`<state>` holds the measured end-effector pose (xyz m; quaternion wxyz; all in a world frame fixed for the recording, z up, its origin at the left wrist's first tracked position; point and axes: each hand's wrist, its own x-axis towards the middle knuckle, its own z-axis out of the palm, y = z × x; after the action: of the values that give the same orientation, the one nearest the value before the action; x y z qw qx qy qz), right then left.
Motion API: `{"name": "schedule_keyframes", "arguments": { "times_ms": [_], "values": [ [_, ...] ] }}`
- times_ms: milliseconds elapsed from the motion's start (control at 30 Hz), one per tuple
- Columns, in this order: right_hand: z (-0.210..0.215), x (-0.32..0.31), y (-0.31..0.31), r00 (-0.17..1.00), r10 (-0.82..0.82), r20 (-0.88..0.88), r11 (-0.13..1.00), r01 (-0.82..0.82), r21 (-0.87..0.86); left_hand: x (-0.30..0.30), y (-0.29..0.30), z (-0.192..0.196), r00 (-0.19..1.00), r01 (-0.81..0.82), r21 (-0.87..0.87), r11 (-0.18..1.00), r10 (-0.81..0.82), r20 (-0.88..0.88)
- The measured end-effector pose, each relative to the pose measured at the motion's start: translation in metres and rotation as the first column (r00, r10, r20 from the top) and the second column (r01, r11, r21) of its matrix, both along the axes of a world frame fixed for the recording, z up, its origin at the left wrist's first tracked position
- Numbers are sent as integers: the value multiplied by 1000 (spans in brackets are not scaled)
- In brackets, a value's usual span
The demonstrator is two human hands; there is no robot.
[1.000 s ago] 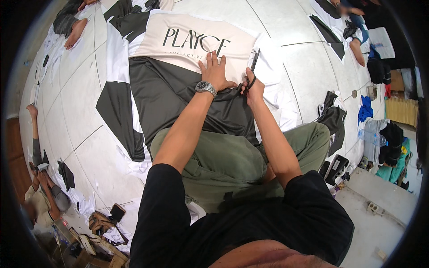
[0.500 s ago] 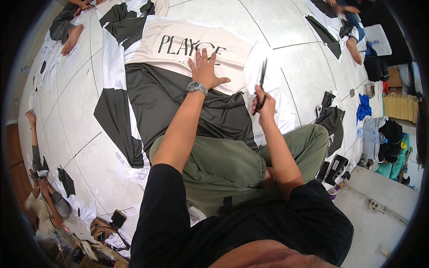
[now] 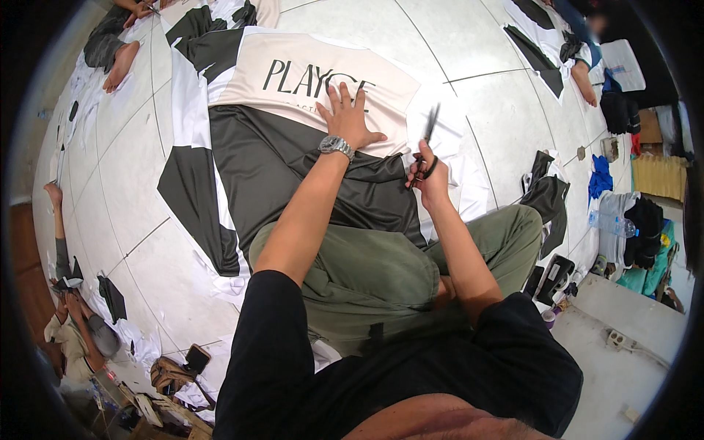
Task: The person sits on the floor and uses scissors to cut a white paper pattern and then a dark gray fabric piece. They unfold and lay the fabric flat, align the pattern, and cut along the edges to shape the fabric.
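Observation:
A printed cloth panel point(image 3: 257, 95) lies on the floor in front of me, pale pink with dark lettering, white-edged, and joined by a wide dark grey-green part point(image 3: 260, 158). My left hand point(image 3: 348, 121), a metal watch on its wrist, rests flat on the pale part with the fingers spread. To the right, my right hand point(image 3: 431, 178) is closed around the black handles of a pair of scissors point(image 3: 430, 126). Their blades point away from me, above white cloth at the panel's right edge.
White tiles point(image 3: 396, 44) make up the floor. Dark cloth pieces point(image 3: 546, 194) lie to my right, near a plastic bottle point(image 3: 620, 224). A brown bag point(image 3: 170, 375) sits at lower left. Other people's bare feet point(image 3: 121, 66) and hands show around the edges, beside more cut cloth.
My left hand has slid slightly right and nearer along the pale cloth. The scissors in my right hand have tilted and dropped a little nearer to me.

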<state>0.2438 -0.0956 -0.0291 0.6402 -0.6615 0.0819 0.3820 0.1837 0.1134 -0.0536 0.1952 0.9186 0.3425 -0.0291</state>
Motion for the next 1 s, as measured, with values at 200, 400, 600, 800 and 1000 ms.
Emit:
{"name": "schedule_keyframes", "arguments": {
  "times_ms": [200,400,600,800,1000],
  "values": [
    [-2,-7,20,995,90,-49,996,-90,-8,-1,3,2,1000,22,-18,1000,-22,2],
    [-6,-22,30,998,26,-56,999,-24,38,1,2,3,1000,16,-32,999,-17,-16],
    [-10,-26,47,999,-24,-45,995,29,95,1,2,2,1000,15,-27,1000,-16,-12],
    [-11,-37,46,1000,3,-30,998,-1,66,2,2,1,1000,11,-24,1000,-11,1],
    [-16,-26,60,999,-31,-16,996,33,87,1,2,-1,1000,13,-19,1000,-12,25]
  ]
}}
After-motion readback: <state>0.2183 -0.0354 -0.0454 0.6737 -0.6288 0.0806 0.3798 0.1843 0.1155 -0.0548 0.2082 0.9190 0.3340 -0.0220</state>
